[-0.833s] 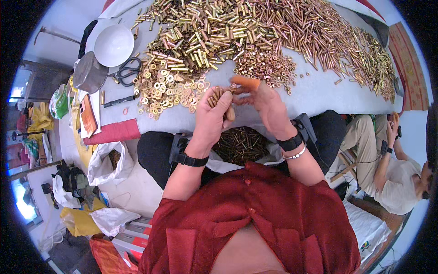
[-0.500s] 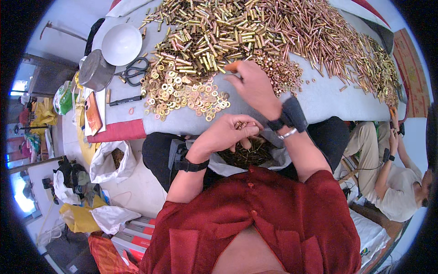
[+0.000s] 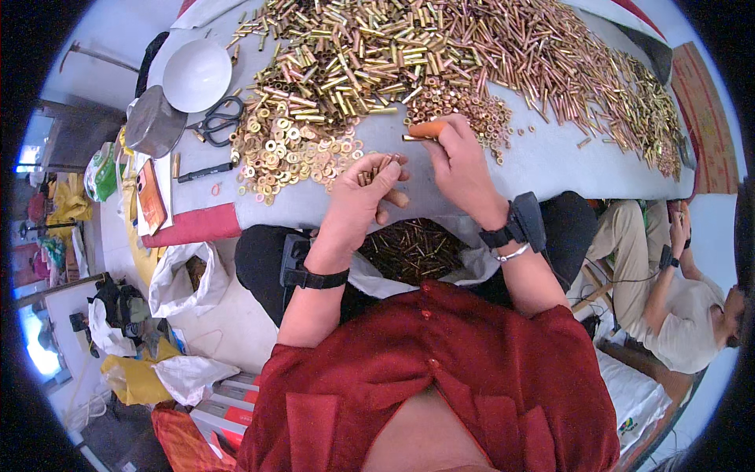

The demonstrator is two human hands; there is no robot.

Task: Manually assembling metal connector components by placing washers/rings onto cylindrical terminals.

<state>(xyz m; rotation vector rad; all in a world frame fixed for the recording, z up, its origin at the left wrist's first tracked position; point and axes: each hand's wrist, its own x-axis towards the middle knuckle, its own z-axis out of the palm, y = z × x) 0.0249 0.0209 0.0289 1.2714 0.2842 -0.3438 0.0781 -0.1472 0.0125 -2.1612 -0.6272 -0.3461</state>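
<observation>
Brass tubes (image 3: 377, 167) in left hand (image 3: 358, 200), ring pile (image 3: 295, 149) and scissors (image 3: 216, 122) beside.

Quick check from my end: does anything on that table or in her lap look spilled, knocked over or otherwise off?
Nothing stands out. The brass tubes and rings lie in loose heaps on the table, none over the edge. The left hand holds a few tubes, the right hand an orange-handled tool. The lap bag holds its pieces.

At the left of the frame, a green packet (image 3: 100, 171) lies beside an orange, flat rectangular packet (image 3: 150, 200) on white paper at my tabletop's (image 3: 543, 161) end. No screens show.
</observation>
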